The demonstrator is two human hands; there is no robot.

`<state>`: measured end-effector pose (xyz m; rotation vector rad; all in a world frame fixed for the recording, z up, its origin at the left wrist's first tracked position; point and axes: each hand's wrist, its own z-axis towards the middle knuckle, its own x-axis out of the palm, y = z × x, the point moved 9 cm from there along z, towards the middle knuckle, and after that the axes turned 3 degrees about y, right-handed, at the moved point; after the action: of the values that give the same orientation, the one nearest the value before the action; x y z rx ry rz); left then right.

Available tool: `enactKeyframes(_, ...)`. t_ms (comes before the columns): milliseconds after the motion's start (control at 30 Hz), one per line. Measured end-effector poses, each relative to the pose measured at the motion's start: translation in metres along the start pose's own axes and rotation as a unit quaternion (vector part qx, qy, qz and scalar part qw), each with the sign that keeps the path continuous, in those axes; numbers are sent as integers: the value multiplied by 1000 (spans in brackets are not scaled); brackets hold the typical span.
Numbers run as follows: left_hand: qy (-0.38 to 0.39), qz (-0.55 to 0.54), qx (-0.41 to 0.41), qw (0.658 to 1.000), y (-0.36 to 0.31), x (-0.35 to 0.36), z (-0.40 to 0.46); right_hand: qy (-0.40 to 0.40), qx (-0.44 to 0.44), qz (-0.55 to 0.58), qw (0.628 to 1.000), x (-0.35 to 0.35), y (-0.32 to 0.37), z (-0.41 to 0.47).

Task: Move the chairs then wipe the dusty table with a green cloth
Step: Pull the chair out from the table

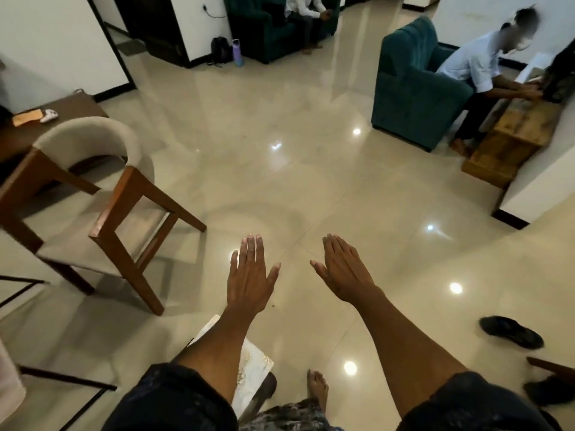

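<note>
Your left hand (250,272) and right hand (343,270) hover flat over the glossy beige tile floor (280,135), fingers straight, holding nothing. The wooden-framed chair with a curved cream padded back (93,141) stands at your left, beside the dark brown table (62,110).

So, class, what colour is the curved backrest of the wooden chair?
Cream or off-white, on the chair with brown wooden legs; head view.

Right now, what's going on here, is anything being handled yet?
Nothing is held. The left hand and right hand are stretched out flat and empty over the glossy tiled floor. A wooden chair with a cream curved back stands to the left, beside a dark wooden table, untouched. No green cloth is in view. Two people sit on teal armchairs further back.
</note>
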<state>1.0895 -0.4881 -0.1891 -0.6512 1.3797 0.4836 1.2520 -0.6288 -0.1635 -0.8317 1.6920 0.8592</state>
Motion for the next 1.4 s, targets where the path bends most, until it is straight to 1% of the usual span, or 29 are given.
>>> enactKeyframes(67, 9, -5, -23, 1000, -4, 6, 11, 4, -26, -11, 1000, -1, -9, 18)
enactKeyframes(267, 66, -12, -78, 995, -1, 26, 32, 24, -62, -2, 998, -5, -20, 63)
enactKeyframes(333, 69, -15, -103, 992, 9, 28, 46, 32, -83, -15, 996, -7, -16, 85)
enactKeyframes(433, 61, -17, -117, 991, 23, 25, 61, 35, -111, -17, 993, -7, -6, 107)
enactKeyframes(533, 44, -34, -155, 986, 44, 23, 86, 41, -140, -24, 989, -12, 6, 154)
enactKeyframes(767, 56, -47, -215, 974, 95, 29, 159, 37, -192, -34, 980, -31, 35, 255)
enactKeyframes(833, 60, -46, -230, 970, 113, 23, 176, 48, -205, -32, 977, -37, 48, 281)
enactKeyframes(933, 65, -42, -253, 964, 140, 12, 202, 37, -221, -19, 974, -52, 71, 315)
enactKeyframes(1033, 64, -58, -253, 964, 152, 5, 227, 42, -240, -24, 970, -56, 84, 341)
enactKeyframes(1100, 56, -50, -259, 963, 164, 1, 235, 46, -250, -35, 967, -58, 92, 358)
enactKeyframes(1267, 40, -39, -313, 948, 217, -11, 238, 68, -298, -45, 951, -62, 133, 405)
enactKeyframes(1400, 36, -33, -375, 926, 260, -19, 238, 78, -352, -56, 931, -62, 189, 450)
